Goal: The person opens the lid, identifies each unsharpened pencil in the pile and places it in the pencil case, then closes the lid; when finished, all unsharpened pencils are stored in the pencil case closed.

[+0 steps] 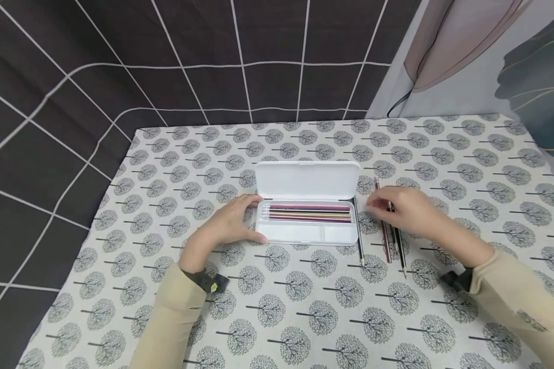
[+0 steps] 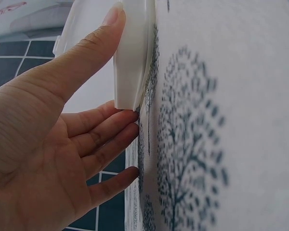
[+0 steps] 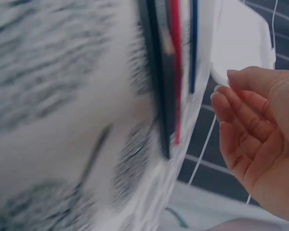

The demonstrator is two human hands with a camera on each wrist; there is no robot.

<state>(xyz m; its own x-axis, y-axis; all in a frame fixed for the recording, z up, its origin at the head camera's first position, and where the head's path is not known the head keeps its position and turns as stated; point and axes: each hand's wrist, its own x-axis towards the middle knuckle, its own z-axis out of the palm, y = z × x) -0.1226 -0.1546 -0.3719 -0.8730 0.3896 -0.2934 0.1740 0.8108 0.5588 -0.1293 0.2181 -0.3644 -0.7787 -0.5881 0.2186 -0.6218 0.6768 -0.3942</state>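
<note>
- Right hand: hovers over the loose pencils on the table, to the right of the case. Fingers are relaxed and slightly bent. The wrist view shows them holding nothing, with the pencils just below the palm side.
- Pencils: three lie side by side, close together, with their long axes running toward and away from the person. The near tips extend past the hand on its wrist side. The far ends pass under the fingers. The black one lies closest to the case, just beside its right end.
- Relation that matters: the pencils lie crosswise to the ones already in the case, which run left to right. In my judgement, any pencil taken from under the right hand needs a quarter turn before it fits the tray.
- Left hand: rests at the case's left end, fingers straight. The thumb lies along the end wall, and the other fingers lie on the table beside the near corner. It touches the case rather than gripping it.
- Case: white, lid open and standing back, set between the two hands.
- Nearer hand: the right hand is directly over the loose pencils. The left is well apart from them, across the case.
</note>
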